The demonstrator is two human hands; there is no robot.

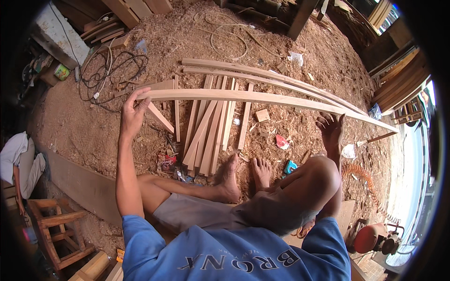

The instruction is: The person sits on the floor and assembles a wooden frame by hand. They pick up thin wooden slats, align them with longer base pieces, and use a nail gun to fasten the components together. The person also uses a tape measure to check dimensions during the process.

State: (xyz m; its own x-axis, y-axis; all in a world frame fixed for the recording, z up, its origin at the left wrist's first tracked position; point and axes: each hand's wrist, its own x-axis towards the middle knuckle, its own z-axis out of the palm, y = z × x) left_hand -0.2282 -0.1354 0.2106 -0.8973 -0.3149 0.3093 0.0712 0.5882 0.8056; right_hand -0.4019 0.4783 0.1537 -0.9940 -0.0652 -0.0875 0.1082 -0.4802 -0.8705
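My left hand (134, 114) is closed round the left end of a long, pale wooden strip (234, 95), thumb on the near side. The strip stretches across in front of me to the far right. Beneath its right part is my right hand (330, 131), fingers apart and tips at the strip's near edge; whether they bear it I cannot tell. Two more long strips (267, 77) lie beyond it, side by side. Below the held strip, several shorter wooden sticks (206, 136) lie in a loose pile near my bare feet.
Wood shavings (159, 47) cover the ground. Black cable (112, 70) lies tangled at the left, and a pale hose (227, 40) loops at the back. A teal tape measure (290, 167) lies beside my foot. An orange coiled hose (361, 177) and a red machine (368, 239) are at the right.
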